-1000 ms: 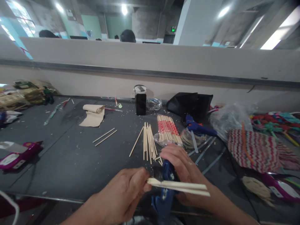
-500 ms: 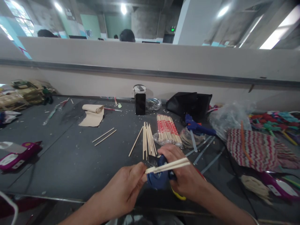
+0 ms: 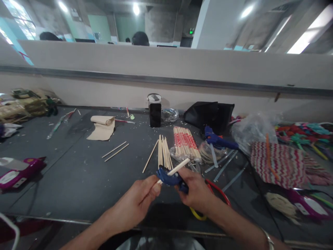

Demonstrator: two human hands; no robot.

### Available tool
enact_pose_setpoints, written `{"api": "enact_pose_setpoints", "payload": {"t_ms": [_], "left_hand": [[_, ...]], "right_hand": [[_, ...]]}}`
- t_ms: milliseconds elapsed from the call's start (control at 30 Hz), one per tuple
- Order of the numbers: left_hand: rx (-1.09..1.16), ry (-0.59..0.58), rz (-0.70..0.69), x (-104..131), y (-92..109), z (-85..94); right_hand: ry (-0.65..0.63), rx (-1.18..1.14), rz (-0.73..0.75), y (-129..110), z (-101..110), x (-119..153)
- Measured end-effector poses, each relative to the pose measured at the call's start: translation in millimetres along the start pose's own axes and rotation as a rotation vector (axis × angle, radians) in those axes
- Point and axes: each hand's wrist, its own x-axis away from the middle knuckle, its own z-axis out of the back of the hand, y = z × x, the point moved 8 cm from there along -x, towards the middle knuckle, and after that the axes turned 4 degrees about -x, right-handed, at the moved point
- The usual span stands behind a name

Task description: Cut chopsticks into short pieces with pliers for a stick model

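Observation:
My left hand (image 3: 142,196) is closed, its thumb and fingers pinching pale wooden chopsticks (image 3: 179,166) near one end; they slant up to the right. My right hand (image 3: 196,187) is wrapped round a blue hand cutter (image 3: 169,177), whose head lies across the chopsticks just beside my left fingertips. Whether its blade touches the wood is hidden. Just beyond the cutter, several loose chopsticks (image 3: 163,151) lie in a fan on the dark table (image 3: 78,180). A clear packet of chopsticks (image 3: 185,142) with red print is to their right.
Two thin sticks (image 3: 116,152) and a brown paper roll (image 3: 102,127) lie left. A phone (image 3: 155,115) leans on a white container. Right are a blue glue gun (image 3: 218,140), clear glue sticks (image 3: 226,166), a zigzag cloth (image 3: 278,161) and red handles (image 3: 221,194). A purple tool (image 3: 22,172) sits far left.
The blue cutter has turned and come up around the chopsticks, its head now over them. The chopsticks now point more steeply up and away. My left hand has shifted slightly left.

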Motion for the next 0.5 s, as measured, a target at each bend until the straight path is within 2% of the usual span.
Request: {"api": "enact_pose_setpoints", "payload": {"t_ms": [133,300,500], "left_hand": [[0.144,0.001,0.09,-5.9,-18.8,-2.5],[0.371,-0.052,0.37,-12.4,-54.1,-8.7],[0.534,-0.14,0.563,-18.3,-75.6,-3.5]], "right_hand": [[-0.064,-0.024,-0.118,9.4,-16.9,-2.5],[-0.056,-0.053,-0.254,19.3,-28.9,-11.7],[-0.202,-0.15,-0.468,32.2,-47.7,-25.0]]}}
